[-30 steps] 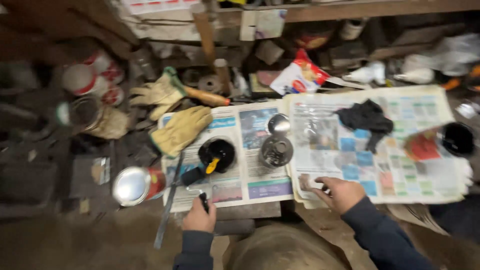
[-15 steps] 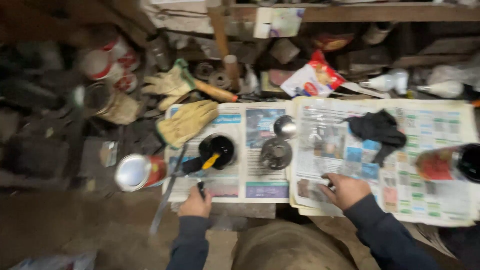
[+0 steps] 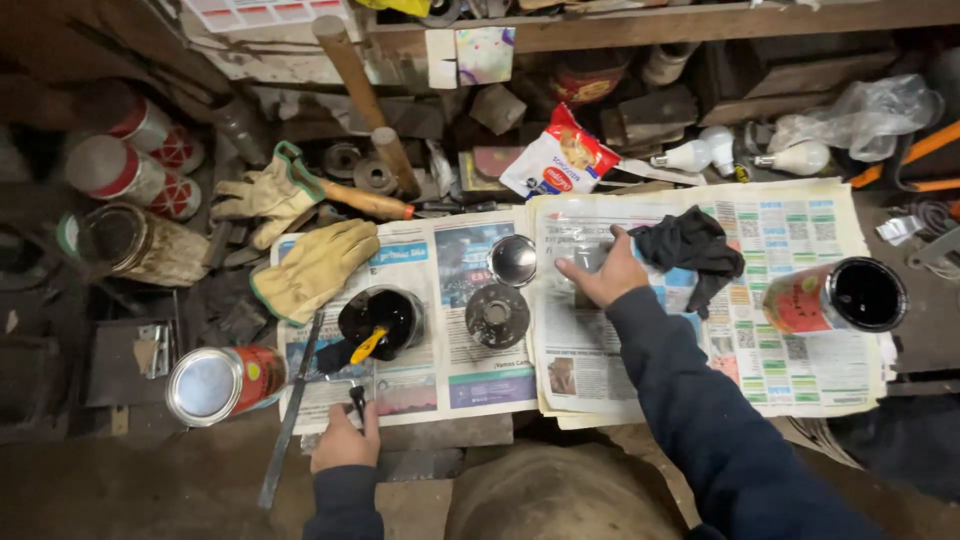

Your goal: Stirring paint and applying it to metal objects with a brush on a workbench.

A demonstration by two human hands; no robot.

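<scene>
Nearest the camera, at the front edge of the worktop [image 3: 440, 432]: left hand [image 3: 345, 445], fingers curled shut around a small dark tool [image 3: 357, 398], its tip poking up onto the newspaper [image 3: 420, 370]. Just left of that hand, a long flat metal strip [image 3: 290, 415] lying at a slant, and beyond it a red tin [image 3: 222, 380] on its side, shiny lid toward the camera.

A little farther in, on the newspaper: an open black can [image 3: 382, 315] with a yellow-handled brush [image 3: 362, 348] resting in it, a dark round metal part [image 3: 497, 315] just to its right, and a shiny round lid [image 3: 513, 260] close behind that part. Left of the can, a yellow work glove [image 3: 315, 268] partly on the paper.

Right hand [image 3: 603, 272] stretched forward over a second newspaper sheet [image 3: 790, 300], palm down, fingers spread over a small grey object [image 3: 590, 258]; whether gripped or only touched, cannot tell. Just beside that hand, a crumpled black cloth [image 3: 692, 250]. Well to the right, an open red can [image 3: 835, 296] tipped on its side, dark inside.

Farther back: a second glove [image 3: 262, 195], a wooden-handled tool [image 3: 372, 202], a red and white snack bag [image 3: 558, 158], two white light bulbs [image 3: 745, 155] and a clear plastic bag [image 3: 865, 110]. At far left, red and white tins [image 3: 135, 165] and a dirty jar [image 3: 130, 242].
</scene>
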